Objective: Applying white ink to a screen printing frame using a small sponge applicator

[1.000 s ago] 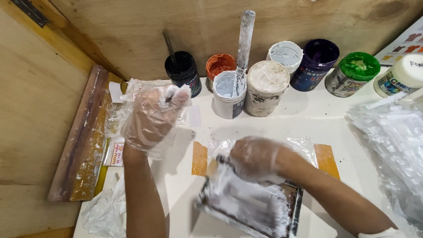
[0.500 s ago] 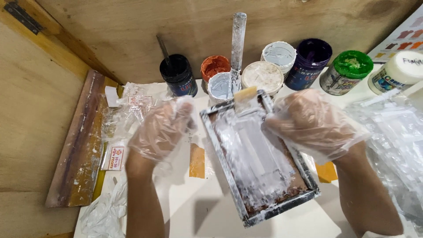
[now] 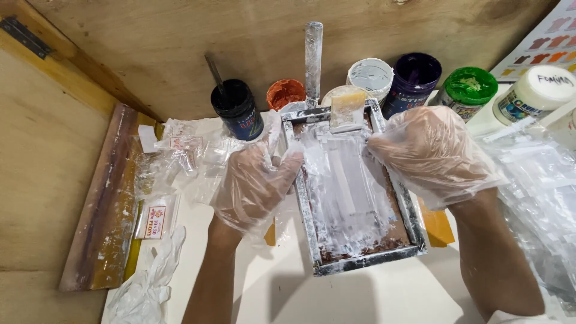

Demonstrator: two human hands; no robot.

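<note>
Head view: small metal screen frame gripped at both long sides.
Left hand fingers curl closed on its left rail, right hand on its right; long axis points away toward the paint jars, above the white surface.

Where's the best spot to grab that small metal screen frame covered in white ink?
Probably by the two long side rails of the screen frame, one hand from each side, as the left hand and right hand do now. The rails are bare metal edges; the middle mesh is wet with white ink.
</note>
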